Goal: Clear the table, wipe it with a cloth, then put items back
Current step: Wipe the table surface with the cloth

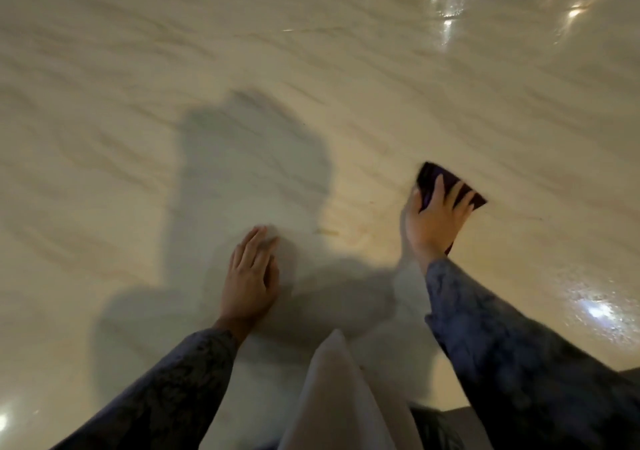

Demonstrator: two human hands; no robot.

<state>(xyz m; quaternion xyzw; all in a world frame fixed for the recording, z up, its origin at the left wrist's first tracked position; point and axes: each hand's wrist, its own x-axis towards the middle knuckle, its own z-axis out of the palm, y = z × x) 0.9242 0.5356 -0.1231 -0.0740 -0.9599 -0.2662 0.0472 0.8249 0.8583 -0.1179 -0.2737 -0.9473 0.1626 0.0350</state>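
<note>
Glossy marble table [311, 69], bare. Right hand [434, 219] flat, fingers spread, pressing dark cloth [450, 183]; left hand [251, 276] open, empty, bracing. Slipping on polish likely; patches missed.

I can read no text, label, brand, number or sign anywhere here. The glossy cream marble-patterned tabletop [311, 69] carries only grey veining and bright light reflections at about 1 o'clock and 4 o'clock. The dark purple folded cloth [450, 181] under my right hand [433, 217], at about 3 o'clock, shows no tag or print that I can make out. My dark blue mottled sleeves [502, 345] bear a blurred pattern, no lettering.
</note>
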